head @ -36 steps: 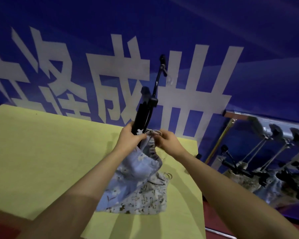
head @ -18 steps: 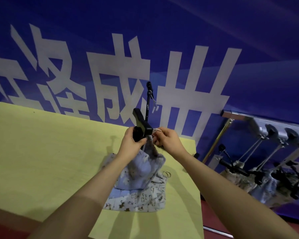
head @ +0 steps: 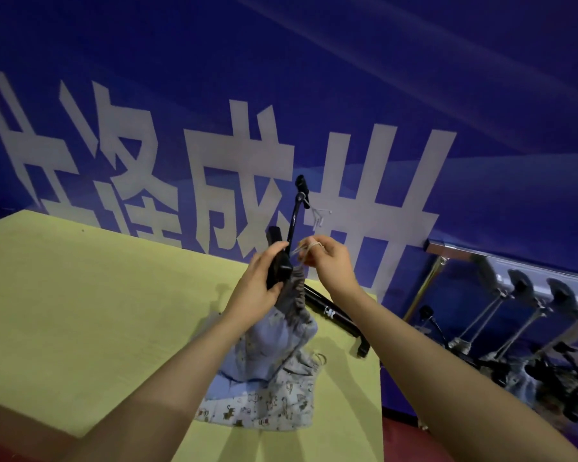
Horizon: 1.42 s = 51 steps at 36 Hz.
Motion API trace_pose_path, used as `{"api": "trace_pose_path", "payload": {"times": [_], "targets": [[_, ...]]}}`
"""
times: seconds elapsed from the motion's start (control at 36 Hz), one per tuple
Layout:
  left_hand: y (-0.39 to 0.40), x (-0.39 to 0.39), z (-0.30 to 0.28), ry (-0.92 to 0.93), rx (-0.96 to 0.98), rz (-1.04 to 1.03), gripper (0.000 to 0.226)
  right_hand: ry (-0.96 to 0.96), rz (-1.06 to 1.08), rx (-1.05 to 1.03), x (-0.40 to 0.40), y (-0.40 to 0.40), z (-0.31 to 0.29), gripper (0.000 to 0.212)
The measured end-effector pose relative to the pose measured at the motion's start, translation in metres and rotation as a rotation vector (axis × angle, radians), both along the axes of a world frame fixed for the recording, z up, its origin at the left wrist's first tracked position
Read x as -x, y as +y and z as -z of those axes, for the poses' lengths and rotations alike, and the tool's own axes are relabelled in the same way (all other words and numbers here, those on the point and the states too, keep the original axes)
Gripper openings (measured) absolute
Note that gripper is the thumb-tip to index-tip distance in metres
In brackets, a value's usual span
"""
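Observation:
My left hand [head: 260, 284] grips the black clip of a black clip hanger [head: 278, 261], whose hook rises toward the blue wall. The clip bites the gathered waistband of a pair of light blue printed shorts [head: 270, 345], which hang down onto the yellow table [head: 80, 311]. My right hand [head: 327, 266] pinches a thin white drawstring [head: 307, 248] just right of the clip. The hanger's bar [head: 334, 316] slants down to the right, ending in a second clip. A second printed garment [head: 264, 408] lies flat under the shorts.
A blue banner wall [head: 347, 95] with large white characters stands close behind the table. To the right, a metal rail [head: 514, 265] carries several hangers with clothes. The table's right edge [head: 379, 378] drops to a red floor.
The hanger has swung so its bar now slants down to the right. My right hand has moved up and pulled the white drawstring out. The shorts hang lower on the table.

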State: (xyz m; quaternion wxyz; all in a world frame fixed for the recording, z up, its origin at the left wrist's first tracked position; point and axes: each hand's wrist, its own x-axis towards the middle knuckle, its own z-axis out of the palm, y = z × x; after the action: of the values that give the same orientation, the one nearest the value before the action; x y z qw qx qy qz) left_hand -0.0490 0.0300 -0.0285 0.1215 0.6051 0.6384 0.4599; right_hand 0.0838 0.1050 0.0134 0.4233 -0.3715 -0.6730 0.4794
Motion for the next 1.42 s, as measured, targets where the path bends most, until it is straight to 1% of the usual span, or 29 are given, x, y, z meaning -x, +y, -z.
{"api": "trace_pose_path", "payload": {"times": [0.08,0.14,0.22,0.28,0.33,0.39,0.42,0.47,0.56,0.61,0.67,0.75,0.78,0.83,0.89,0.94,1.0,1.06,1.14,1.19,1.25,1.31,1.33,1.42], "targets": [[0.006,0.004,-0.01,-0.007,-0.004,-0.001,0.07,0.139,-0.06,0.116,0.003,-0.002,-0.017,0.025],[0.01,0.005,-0.018,-0.023,-0.007,0.003,0.068,0.186,-0.086,0.173,0.004,-0.002,-0.028,0.027],[0.012,0.007,-0.022,-0.028,0.002,0.011,0.065,0.25,-0.083,0.254,0.005,-0.001,-0.043,0.036],[0.012,0.008,-0.021,-0.031,0.015,0.015,0.063,0.274,-0.063,0.272,0.006,-0.001,-0.051,0.034],[0.013,0.008,-0.021,-0.019,0.023,0.02,0.061,0.231,-0.064,0.217,0.007,-0.002,-0.055,0.028],[0.015,0.009,-0.022,0.023,0.063,0.031,0.059,0.116,-0.063,0.102,0.008,-0.005,-0.057,0.023],[0.016,0.011,-0.023,0.045,0.095,0.049,0.058,0.05,-0.055,0.028,0.009,-0.005,-0.059,0.023],[0.017,0.015,-0.021,0.077,0.155,0.087,0.055,-0.085,-0.027,-0.142,0.011,-0.005,-0.063,0.031],[0.015,0.022,-0.018,0.065,0.185,0.075,0.05,-0.277,0.015,-0.367,0.012,-0.002,-0.069,0.037],[0.011,0.025,-0.021,0.073,0.168,0.059,0.044,-0.326,0.054,-0.452,0.013,-0.001,-0.071,0.035],[0.008,0.026,-0.025,0.161,0.126,0.066,0.038,-0.277,0.097,-0.481,0.014,0.0,-0.072,0.026],[0.001,0.026,-0.034,0.364,0.119,0.045,0.042,-0.208,0.169,-0.432,0.017,0.003,-0.076,0.011],[0.0,0.026,-0.036,0.416,0.118,0.032,0.044,-0.197,0.192,-0.407,0.018,0.005,-0.078,0.015],[-0.001,0.024,-0.038,0.466,0.092,0.009,0.038,-0.175,0.214,-0.363,0.02,0.008,-0.081,0.034],[-0.001,0.021,-0.039,0.448,0.041,-0.016,0.027,-0.164,0.216,-0.32,0.022,0.009,-0.085,0.047],[0.002,0.018,-0.039,0.416,-0.001,-0.045,0.022,-0.134,0.22,-0.252,0.024,0.009,-0.089,0.05],[0.004,0.014,-0.04,0.426,-0.014,-0.087,0.023,-0.041,0.229,-0.157,0.028,0.01,-0.095,0.047],[0.007,0.01,-0.043,0.477,-0.015,-0.151,0.024,0.043,0.229,-0.07,0.031,0.01,-0.103,0.041],[0.012,0.005,-0.049,0.639,-0.003,-0.21,0.026,0.121,0.19,-0.021,0.035,0.008,-0.116,0.04],[0.015,0.005,-0.051,0.72,0.067,-0.227,0.035,0.141,0.168,-0.059,0.036,0.007,-0.123,0.039],[0.018,0.004,-0.054,0.723,0.127,-0.241,0.05,0.128,0.168,-0.132,0.035,0.007,-0.126,0.037],[0.02,0.002,-0.06,0.707,0.185,-0.259,0.063,0.063,0.194,-0.243,0.035,0.008,-0.123,0.039],[0.021,0.001,-0.063,0.679,0.212,-0.267,0.067,0.033,0.198,-0.301,0.035,0.008,-0.121,0.04],[0.022,-0.001,-0.073,0.487,0.261,-0.292,0.066,-0.035,0.193,-0.431,0.036,0.008,-0.116,0.043]]}}
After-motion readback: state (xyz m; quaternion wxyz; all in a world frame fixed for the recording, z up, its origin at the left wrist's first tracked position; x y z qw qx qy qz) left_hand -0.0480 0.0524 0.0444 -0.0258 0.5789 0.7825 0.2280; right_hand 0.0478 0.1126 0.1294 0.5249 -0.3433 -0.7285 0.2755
